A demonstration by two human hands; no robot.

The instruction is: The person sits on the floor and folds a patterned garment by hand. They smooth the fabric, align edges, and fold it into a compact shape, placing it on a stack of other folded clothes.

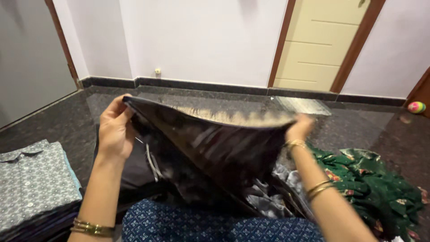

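Observation:
A dark, shiny black garment [215, 148] is lifted and stretched between both hands above the floor. My left hand [114, 127] grips its upper left edge, fingers closed over the fabric. My right hand [299, 127], blurred, holds the upper right edge. Gold bangles sit on both wrists. The cloth hangs down toward my lap, where a navy patterned fabric [210, 224] shows.
A stack of folded grey patterned shirts [33, 183] lies at the left. A green floral garment [376, 183] is heaped at the right, with grey cloth [273, 197] beside it. Dark granite floor [67, 121], a cream door [322, 45], and a coloured ball [416, 107] are beyond.

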